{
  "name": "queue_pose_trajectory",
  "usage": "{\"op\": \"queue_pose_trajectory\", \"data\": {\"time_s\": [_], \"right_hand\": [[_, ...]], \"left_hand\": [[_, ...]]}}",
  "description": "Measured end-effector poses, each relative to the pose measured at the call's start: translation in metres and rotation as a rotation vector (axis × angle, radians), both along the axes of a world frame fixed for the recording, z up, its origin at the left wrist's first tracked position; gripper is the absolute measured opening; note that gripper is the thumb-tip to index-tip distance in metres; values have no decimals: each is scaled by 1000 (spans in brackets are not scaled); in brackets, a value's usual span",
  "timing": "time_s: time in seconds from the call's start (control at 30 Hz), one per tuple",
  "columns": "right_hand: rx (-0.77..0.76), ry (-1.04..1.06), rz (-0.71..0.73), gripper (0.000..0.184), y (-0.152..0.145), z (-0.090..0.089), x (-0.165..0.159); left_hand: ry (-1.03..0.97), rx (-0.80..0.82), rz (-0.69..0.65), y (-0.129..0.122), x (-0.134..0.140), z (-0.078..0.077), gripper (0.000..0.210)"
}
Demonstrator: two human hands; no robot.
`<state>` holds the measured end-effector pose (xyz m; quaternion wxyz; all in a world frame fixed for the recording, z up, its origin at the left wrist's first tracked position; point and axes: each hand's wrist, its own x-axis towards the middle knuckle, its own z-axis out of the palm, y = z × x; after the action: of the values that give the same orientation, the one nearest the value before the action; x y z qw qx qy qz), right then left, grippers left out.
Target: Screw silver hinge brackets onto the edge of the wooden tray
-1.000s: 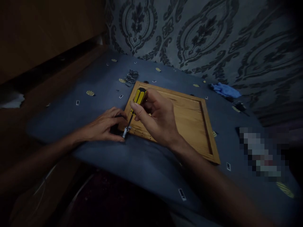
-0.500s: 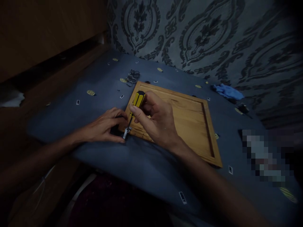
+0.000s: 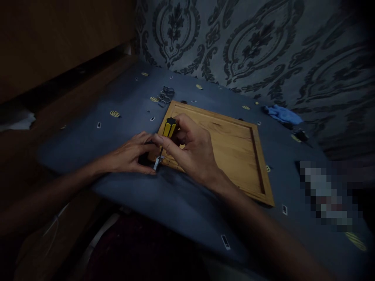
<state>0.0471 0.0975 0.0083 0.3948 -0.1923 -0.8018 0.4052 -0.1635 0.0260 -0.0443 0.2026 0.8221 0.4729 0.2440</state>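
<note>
My right hand [image 3: 195, 150] is wrapped round a yellow and black screwdriver [image 3: 169, 128], held nearly upright with its shaft pointing down. Its tip meets a small metal cabinet hinge [image 3: 157, 162] at the near left corner of a framed wooden door panel [image 3: 231, 144]. My left hand [image 3: 131, 154] curls about the hinge from the left, thumb touching its near end and fingers beside the screwdriver shaft. The panel lies flat, and my right hand hides part of its left side.
A blue patterned cloth [image 3: 123, 136] covers the surface. Several metal hinges [image 3: 166, 94] lie in a heap behind the panel, with a small screw [image 3: 148, 111] nearby. A blue rag [image 3: 283, 114] and a dark tool [image 3: 301, 136] lie at the right. A wooden cabinet [image 3: 64, 35] stands left.
The screwdriver handle has turned and shifted slightly left and down in my right hand, now standing more upright. My left hand stays at the hinge. The view has shifted slightly.
</note>
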Motion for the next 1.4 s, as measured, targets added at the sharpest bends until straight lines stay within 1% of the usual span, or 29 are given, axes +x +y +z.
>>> {"op": "queue_pose_trajectory", "data": {"time_s": [0.1,0.2,0.27,0.4,0.5,0.6,0.77,0.9,1.03,1.2,1.3,1.4], "right_hand": [[64,-23,1,32,0,1,1],[136,-47,-4,34,1,2,3],[150,-57,4,33,1,3,3],[102,-53,25,26,4,2,4],[30,-45,25,29,6,1,5],[-30,-63,30,32,7,2,6],[-80,-97,101,32,9,5,8],[-46,-131,154,32,10,10,11],[6,-169,146,36,10,13,13],[86,-96,120,46,10,11,10],[99,-82,111,44,10,8,9],[153,-52,101,42,10,7,8]], "left_hand": [[-8,27,-6,0,0,-1,55],[-13,45,-6,0,0,-3,59],[-12,41,-3,-1,0,-3,60],[4,25,0,-2,-1,-1,56],[2,-5,3,-2,-2,-1,52],[-23,-18,3,-2,-3,-4,54],[-51,-16,12,0,-3,-8,56],[-36,-26,21,-1,-3,-7,54],[-29,-40,30,-1,-3,-6,51],[-44,-12,18,0,-3,-9,55],[-45,6,-3,0,-3,-8,57],[-43,1,-11,0,-2,-6,59]]}}
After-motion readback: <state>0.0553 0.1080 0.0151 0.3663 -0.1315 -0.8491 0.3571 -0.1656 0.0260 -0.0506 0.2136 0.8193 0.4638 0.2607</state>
